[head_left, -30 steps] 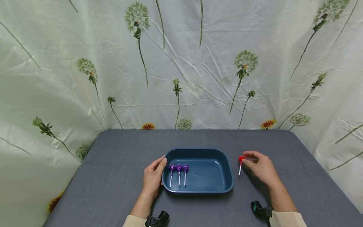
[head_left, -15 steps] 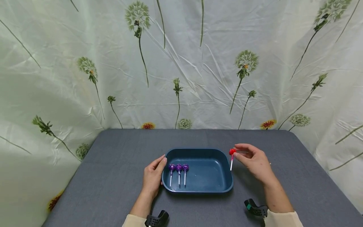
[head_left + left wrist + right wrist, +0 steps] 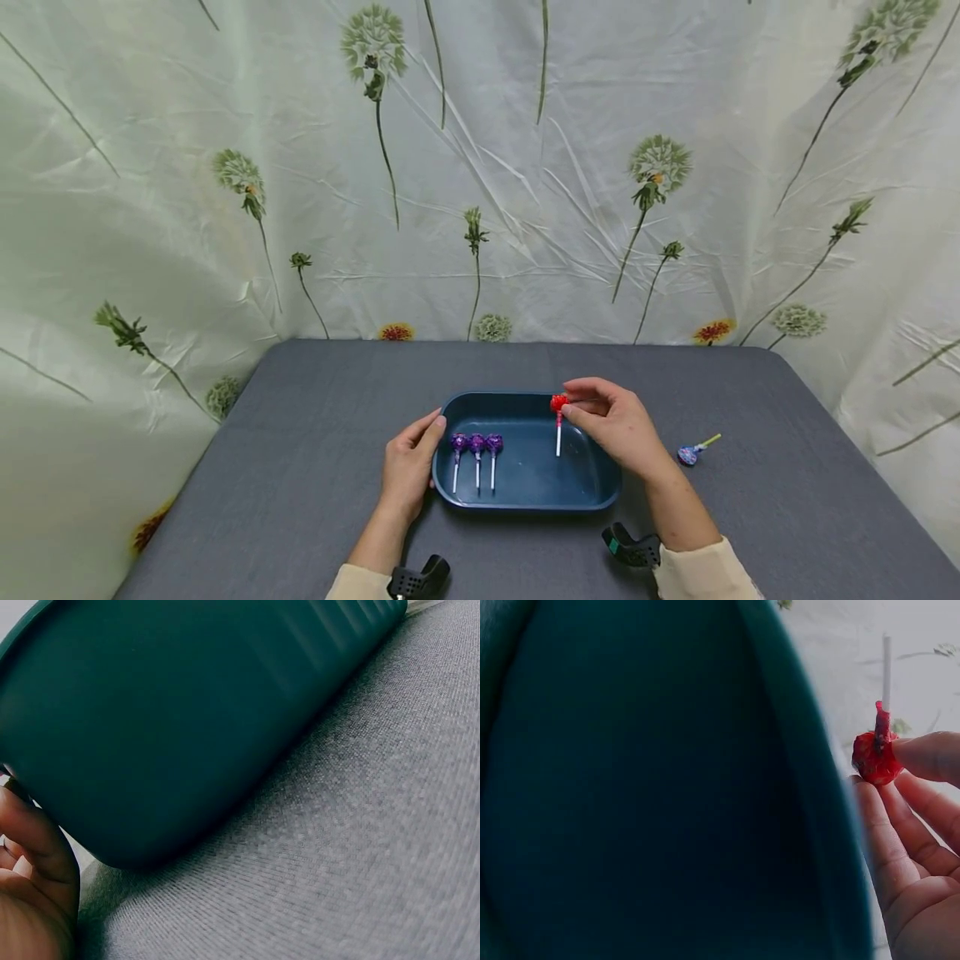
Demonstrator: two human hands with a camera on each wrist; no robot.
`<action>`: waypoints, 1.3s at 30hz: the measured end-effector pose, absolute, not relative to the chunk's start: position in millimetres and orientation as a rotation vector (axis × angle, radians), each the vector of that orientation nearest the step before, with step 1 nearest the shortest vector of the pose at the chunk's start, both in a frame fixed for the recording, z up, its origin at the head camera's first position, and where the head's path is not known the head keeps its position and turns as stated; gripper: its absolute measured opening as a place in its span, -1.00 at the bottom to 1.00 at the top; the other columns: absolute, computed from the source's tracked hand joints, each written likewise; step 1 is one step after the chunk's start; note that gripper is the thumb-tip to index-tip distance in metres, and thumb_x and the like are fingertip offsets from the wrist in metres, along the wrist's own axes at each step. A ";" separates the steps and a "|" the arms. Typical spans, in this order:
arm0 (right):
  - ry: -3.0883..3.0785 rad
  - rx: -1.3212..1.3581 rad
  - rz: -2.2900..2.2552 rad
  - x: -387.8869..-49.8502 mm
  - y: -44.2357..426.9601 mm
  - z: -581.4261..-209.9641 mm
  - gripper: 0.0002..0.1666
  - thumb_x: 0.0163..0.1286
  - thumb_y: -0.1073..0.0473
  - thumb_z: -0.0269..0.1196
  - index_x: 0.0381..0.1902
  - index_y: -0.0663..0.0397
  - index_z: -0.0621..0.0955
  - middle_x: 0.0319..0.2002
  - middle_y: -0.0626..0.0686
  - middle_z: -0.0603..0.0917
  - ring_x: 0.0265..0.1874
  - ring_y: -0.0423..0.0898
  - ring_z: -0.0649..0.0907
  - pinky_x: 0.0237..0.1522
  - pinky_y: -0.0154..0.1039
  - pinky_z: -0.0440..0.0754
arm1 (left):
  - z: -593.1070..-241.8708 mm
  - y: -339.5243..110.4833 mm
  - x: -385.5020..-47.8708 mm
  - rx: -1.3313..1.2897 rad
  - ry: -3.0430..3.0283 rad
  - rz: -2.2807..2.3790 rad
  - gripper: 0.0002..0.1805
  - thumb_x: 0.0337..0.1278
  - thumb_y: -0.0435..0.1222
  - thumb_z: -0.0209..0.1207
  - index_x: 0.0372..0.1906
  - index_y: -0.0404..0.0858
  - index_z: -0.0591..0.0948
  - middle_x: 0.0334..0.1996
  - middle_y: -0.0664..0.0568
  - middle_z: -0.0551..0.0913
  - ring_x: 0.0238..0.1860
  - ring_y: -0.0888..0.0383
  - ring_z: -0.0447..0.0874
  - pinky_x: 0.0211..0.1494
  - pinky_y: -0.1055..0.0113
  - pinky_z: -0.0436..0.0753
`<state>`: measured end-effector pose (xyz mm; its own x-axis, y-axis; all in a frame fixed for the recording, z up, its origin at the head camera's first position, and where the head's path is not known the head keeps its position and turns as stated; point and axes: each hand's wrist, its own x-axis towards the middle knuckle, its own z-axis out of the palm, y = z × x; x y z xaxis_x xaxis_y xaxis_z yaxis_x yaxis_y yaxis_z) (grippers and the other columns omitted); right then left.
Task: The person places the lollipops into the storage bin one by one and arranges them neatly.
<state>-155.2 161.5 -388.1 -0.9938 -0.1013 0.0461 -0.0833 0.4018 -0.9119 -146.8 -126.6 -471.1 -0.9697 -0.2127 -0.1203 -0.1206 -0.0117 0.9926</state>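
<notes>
A dark blue tray (image 3: 528, 492) stands on the table; its outer wall fills much of the left wrist view. With its thumb at the rim, my left hand (image 3: 407, 467) holds the tray's left end. Over the right half of the tray, my right hand (image 3: 621, 427) pinches a red-wrapped lollipop (image 3: 558, 403) by its head, white stick pointing towards me. The right wrist view shows the lollipop's head (image 3: 876, 759) between thumb and fingertips. Inside the tray's left part, three purple-wrapped lollipops (image 3: 477, 444) lie in a row, sticks towards me.
A blue-wrapped lollipop (image 3: 687, 455) with a yellow-green stick lies on the grey tablecloth (image 3: 765, 500), right of the tray. Behind the table hangs a pale curtain (image 3: 555, 275) printed with dandelions.
My right hand has carried the red lollipop left, from beside the tray to above its right half. The blue lollipop has come into sight. My left hand stays on the tray.
</notes>
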 end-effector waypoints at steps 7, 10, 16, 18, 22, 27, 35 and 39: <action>2.624 -0.179 -1.615 -160.7 139.8 -393.8 -0.61 0.40 0.22 0.36 0.16 0.15 0.65 -0.01 0.13 0.74 -0.11 -0.05 0.77 -0.09 -0.25 0.77 | -472.0 -126.3 -147.1 0.363 -2.156 -2.159 -0.47 0.35 0.04 0.27 0.27 -0.16 0.65 0.13 -0.21 0.69 -0.79 0.29 0.31 -0.73 0.48 0.41; 2.624 -0.180 -1.583 -163.4 131.6 -395.8 -0.63 0.39 0.24 0.37 0.13 0.12 0.66 -0.04 0.10 0.75 -0.13 -0.10 0.76 -0.08 -0.20 0.78 | -472.6 -126.4 -147.6 0.361 -2.150 -2.164 -0.47 0.35 0.04 0.27 0.27 -0.16 0.66 0.12 -0.21 0.69 -0.79 0.29 0.31 -0.73 0.49 0.41; 2.630 -0.165 -1.534 -166.7 119.1 -399.8 -0.66 0.37 0.26 0.38 0.09 0.11 0.68 -0.09 0.04 0.76 -0.17 -0.13 0.76 -0.10 -0.20 0.78 | -473.6 -126.7 -147.1 0.356 -2.152 -2.168 -0.48 0.36 0.03 0.27 0.27 -0.16 0.65 0.11 -0.20 0.69 -0.79 0.28 0.31 -0.73 0.48 0.42; 2.644 -0.166 -1.516 -168.1 116.4 -401.8 -0.67 0.36 0.26 0.38 0.08 0.10 0.69 -0.10 0.03 0.75 -0.18 -0.14 0.75 -0.12 -0.19 0.77 | -473.2 -126.6 -146.8 0.353 -2.150 -2.168 -0.48 0.36 0.03 0.27 0.27 -0.16 0.65 0.11 -0.20 0.69 -0.79 0.29 0.31 -0.73 0.47 0.42; 2.658 -0.171 -1.475 -170.3 112.5 -406.0 -0.68 0.36 0.26 0.39 0.07 0.08 0.69 -0.11 0.01 0.75 -0.20 -0.15 0.75 -0.16 -0.19 0.77 | -472.2 -126.8 -146.6 0.347 -2.159 -2.160 -0.47 0.36 0.05 0.26 0.28 -0.15 0.65 0.14 -0.20 0.68 -0.79 0.29 0.30 -0.73 0.48 0.42; 2.677 -0.171 -1.410 -172.6 109.9 -410.8 -0.70 0.35 0.26 0.40 0.03 0.03 0.71 -0.13 -0.03 0.76 -0.23 -0.17 0.74 -0.22 -0.23 0.73 | -471.5 -126.7 -146.4 0.354 -2.167 -2.153 -0.46 0.36 0.06 0.25 0.28 -0.14 0.65 0.15 -0.21 0.68 -0.78 0.29 0.31 -0.73 0.48 0.42; 2.682 -0.218 -1.336 -174.9 108.1 -417.2 -0.69 0.33 0.28 0.41 0.02 0.05 0.71 -0.14 -0.04 0.78 -0.27 -0.19 0.74 -0.29 -0.27 0.71 | -471.6 -126.6 -146.5 0.355 -2.163 -2.160 -0.47 0.36 0.05 0.26 0.28 -0.15 0.65 0.13 -0.20 0.68 -0.78 0.29 0.30 -0.74 0.48 0.41; 2.679 -0.254 -1.313 -176.8 107.7 -421.1 -0.70 0.32 0.28 0.41 0.02 0.05 0.72 -0.14 -0.03 0.78 -0.25 -0.19 0.75 -0.29 -0.28 0.71 | -472.0 -126.8 -146.6 0.343 -2.160 -2.155 -0.47 0.36 0.05 0.26 0.27 -0.16 0.65 0.11 -0.21 0.69 -0.78 0.30 0.30 -0.75 0.48 0.40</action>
<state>-176.8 107.7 -421.1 -0.9748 -0.2155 -0.0575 -0.0865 0.6029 -0.7931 -146.6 -126.8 -472.0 -0.9725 -0.2068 -0.1069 -0.1074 -0.0088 0.9942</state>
